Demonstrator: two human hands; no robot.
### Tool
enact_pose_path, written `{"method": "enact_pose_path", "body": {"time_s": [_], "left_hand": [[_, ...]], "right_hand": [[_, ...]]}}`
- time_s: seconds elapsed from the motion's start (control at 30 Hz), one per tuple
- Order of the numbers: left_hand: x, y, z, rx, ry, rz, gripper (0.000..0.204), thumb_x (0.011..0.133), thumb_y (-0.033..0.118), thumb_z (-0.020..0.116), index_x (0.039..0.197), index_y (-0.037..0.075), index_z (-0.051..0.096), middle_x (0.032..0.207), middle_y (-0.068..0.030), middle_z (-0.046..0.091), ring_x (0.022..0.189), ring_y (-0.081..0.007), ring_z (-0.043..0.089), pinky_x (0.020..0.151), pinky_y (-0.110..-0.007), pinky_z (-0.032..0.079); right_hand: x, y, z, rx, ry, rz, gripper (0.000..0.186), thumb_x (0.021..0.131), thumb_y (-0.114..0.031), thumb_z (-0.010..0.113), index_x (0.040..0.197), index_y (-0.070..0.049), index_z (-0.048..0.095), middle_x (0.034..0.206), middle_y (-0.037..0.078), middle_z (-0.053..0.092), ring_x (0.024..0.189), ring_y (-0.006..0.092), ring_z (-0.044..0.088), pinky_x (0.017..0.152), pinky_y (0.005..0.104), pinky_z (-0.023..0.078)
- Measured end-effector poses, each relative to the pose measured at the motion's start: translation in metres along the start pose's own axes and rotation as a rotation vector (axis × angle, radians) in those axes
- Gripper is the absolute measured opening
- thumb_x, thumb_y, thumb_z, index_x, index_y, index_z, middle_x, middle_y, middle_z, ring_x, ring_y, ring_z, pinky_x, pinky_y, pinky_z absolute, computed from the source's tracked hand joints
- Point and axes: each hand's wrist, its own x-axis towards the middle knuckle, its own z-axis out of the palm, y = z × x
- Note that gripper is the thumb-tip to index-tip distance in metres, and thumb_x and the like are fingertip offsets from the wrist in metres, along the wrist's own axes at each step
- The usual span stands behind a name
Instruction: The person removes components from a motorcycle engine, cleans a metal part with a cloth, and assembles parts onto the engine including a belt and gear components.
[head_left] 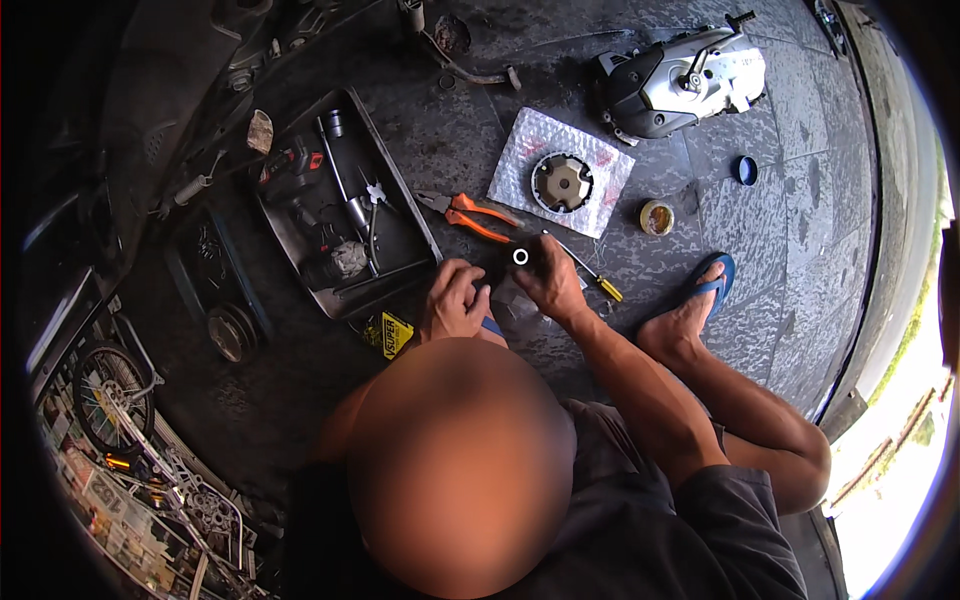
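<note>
At mid-frame, the right hand (548,285) pinches a small dark part with a white ring (520,257) just above the stone floor (760,200). The left hand (455,300) curls beside it; whether its fingers grip anything, I cannot tell. Seating it seems the step in hand, and that calls for steady alignment near the orange pliers (468,215).

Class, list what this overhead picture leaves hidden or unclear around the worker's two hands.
- Head view: left hand curls over whatever it holds, hiding it.
- Right hand covers most of the small black part; its shape is unclear.
- Tray tools are too dark and small to name.
</note>
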Motion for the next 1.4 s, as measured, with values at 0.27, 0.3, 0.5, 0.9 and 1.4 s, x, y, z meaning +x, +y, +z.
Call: {"method": "enact_pose_path", "body": {"time_s": [0.27,0.3,0.5,0.9,1.4], "left_hand": [[0.080,0.020,0.036,-0.112,0.108,0.095,0.009,0.087,0.005,0.064,0.095,0.002,0.065,0.094,-0.0118,0.065,0.084,-0.0294,0.066,0.071,-0.037,0.052],[0.089,0.024,0.043,-0.142,0.092,0.085,0.009,0.087,0.005,0.064,0.096,0.002,0.065,0.094,-0.0112,0.065,0.083,-0.0286,0.066,0.071,-0.037,0.052],[0.113,0.053,0.059,-0.512,-0.189,0.173,0.014,0.095,0.008,0.058,0.103,0.000,0.067,0.098,-0.0060,0.065,0.088,-0.0129,0.061,0.078,-0.027,0.048],[0.074,0.077,0.065,-0.510,-0.074,0.074,0.025,0.088,0.019,0.067,0.106,0.001,0.063,0.095,-0.0101,0.065,0.071,-0.0165,0.062,0.068,-0.031,0.051],[0.130,0.041,0.080,0.435,0.012,0.279,0.078,0.077,0.030,0.080,0.143,0.010,0.044,0.147,-0.0274,0.035,0.131,-0.0475,0.038,0.108,-0.054,0.034]], "right_hand": [[-0.026,-0.020,-0.056,0.777,0.022,0.236,0.028,0.089,-0.010,0.067,0.111,0.004,0.056,0.103,0.012,0.067,0.091,0.0174,0.066,0.084,0.0327,0.054],[-0.032,-0.017,-0.063,0.918,0.028,0.272,0.030,0.093,-0.013,0.060,0.117,0.004,0.055,0.104,0.013,0.067,0.089,0.0176,0.066,0.082,0.0330,0.055],[-0.059,-0.023,-0.104,1.562,-0.228,0.328,0.042,0.094,-0.023,0.052,0.125,0.005,0.054,0.093,0.010,0.066,0.072,0.0190,0.061,0.070,0.0305,0.052],[-0.057,-0.032,-0.093,1.392,-0.016,0.257,0.039,0.096,-0.016,0.054,0.132,0.000,0.048,0.100,0.010,0.066,0.082,0.0175,0.060,0.076,0.0315,0.051],[-0.056,-0.025,-0.116,1.588,-0.086,0.219,0.046,0.095,-0.021,0.062,0.136,-0.007,0.046,0.115,0.014,0.064,0.089,0.0215,0.066,0.084,0.0347,0.055]]}}
